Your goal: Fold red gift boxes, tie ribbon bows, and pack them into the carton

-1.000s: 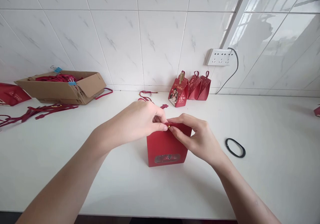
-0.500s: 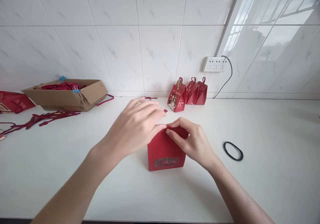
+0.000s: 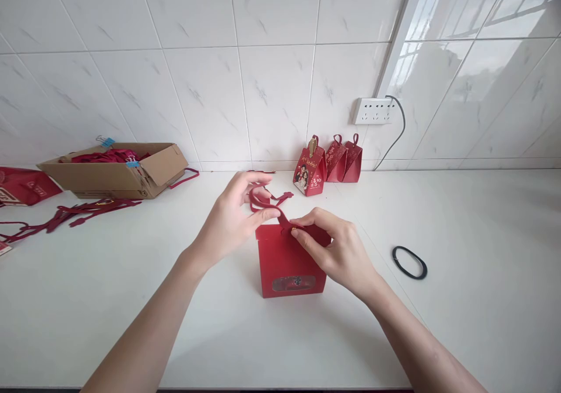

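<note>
red box (image 3: 287, 258), smooth, windowed; strap (image 3: 283, 215) curved

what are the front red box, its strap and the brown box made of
Red box: probably matte card, with flat panels and straight edges. Strap: perhaps faux leather or felt, dull and bending smoothly. Brown box: likely cardboard, dull, with folded flaps.
</note>
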A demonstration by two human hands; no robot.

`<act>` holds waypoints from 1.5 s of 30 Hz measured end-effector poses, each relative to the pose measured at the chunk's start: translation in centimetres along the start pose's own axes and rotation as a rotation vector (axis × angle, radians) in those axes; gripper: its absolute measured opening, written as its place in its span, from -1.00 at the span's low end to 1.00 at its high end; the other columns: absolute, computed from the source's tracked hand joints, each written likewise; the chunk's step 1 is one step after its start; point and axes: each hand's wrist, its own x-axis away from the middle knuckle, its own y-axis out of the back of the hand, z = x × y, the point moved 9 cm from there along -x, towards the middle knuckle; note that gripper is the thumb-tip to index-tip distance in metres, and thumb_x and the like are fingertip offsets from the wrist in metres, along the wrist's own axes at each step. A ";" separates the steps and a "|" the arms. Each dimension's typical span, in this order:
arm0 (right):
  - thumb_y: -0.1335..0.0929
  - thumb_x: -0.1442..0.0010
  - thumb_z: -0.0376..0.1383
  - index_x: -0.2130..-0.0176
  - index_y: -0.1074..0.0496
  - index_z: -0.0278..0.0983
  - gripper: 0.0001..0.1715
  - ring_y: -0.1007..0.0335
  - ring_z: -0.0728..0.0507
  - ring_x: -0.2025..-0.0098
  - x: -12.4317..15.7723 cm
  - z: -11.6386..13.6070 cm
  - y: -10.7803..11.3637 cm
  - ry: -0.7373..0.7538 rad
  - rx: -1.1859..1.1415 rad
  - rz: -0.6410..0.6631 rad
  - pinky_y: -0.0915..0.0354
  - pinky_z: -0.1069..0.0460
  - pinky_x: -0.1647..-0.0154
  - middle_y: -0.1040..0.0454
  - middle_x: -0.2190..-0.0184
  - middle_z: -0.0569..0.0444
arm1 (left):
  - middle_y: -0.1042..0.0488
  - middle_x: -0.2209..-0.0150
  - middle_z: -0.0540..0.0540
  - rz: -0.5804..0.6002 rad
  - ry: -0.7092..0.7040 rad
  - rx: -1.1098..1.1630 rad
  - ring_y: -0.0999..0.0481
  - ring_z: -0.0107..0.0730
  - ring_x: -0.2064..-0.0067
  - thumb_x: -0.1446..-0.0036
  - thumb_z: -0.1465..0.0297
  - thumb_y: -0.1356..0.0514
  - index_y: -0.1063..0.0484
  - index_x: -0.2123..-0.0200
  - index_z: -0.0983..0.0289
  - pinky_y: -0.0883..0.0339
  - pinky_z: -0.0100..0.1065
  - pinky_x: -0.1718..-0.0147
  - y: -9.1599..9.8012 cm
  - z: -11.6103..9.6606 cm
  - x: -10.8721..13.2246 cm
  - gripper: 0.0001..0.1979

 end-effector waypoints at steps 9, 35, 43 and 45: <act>-0.31 -0.20 -0.35 0.32 -0.42 -0.23 -0.92 -0.45 -0.08 0.35 0.4 0.2 0.3 -0.008 0.061 -0.068 -0.34 0.04 0.37 -0.52 0.39 0.09 | -0.15 -0.15 0.15 -0.558 0.017 0.260 -0.33 -0.26 -0.13 -0.14 0.32 -0.15 -0.08 0.03 0.10 -0.42 -0.34 0.19 0.2 2.2 3.4 -0.63; -0.28 -0.21 -0.34 0.23 -0.48 -0.21 -0.81 -0.47 -0.09 0.29 0.2 -0.8 0.8 -0.094 0.035 -0.031 -0.40 0.00 0.29 -0.54 0.34 0.08 | -0.60 0.31 0.06 0.082 0.138 0.190 -0.58 -0.28 0.27 -0.03 0.22 -0.28 -0.57 0.33 0.23 -0.45 -0.39 0.35 -4.4 2.7 2.3 -0.78; -0.36 -0.13 -0.29 0.21 -0.46 -0.18 -0.84 -0.50 -0.12 0.21 0.2 -1.9 1.0 -0.181 0.058 -0.025 -0.43 0.00 0.27 -0.54 0.24 0.07 | -0.56 0.45 0.01 0.015 0.172 0.119 -0.54 -0.34 0.38 -0.03 0.23 -0.27 -0.54 0.46 0.23 -0.41 -0.40 0.40 -4.0 2.4 2.6 -0.82; -0.36 -0.13 -0.30 0.22 -0.46 -0.18 -0.85 -0.50 -0.12 0.23 0.2 -1.9 0.9 -0.190 0.025 -0.022 -0.43 0.01 0.30 -0.55 0.25 0.07 | -0.56 0.46 0.01 0.013 0.166 0.110 -0.54 -0.33 0.38 -0.03 0.25 -0.27 -0.54 0.47 0.23 -0.41 -0.40 0.39 -4.1 2.3 2.7 -0.83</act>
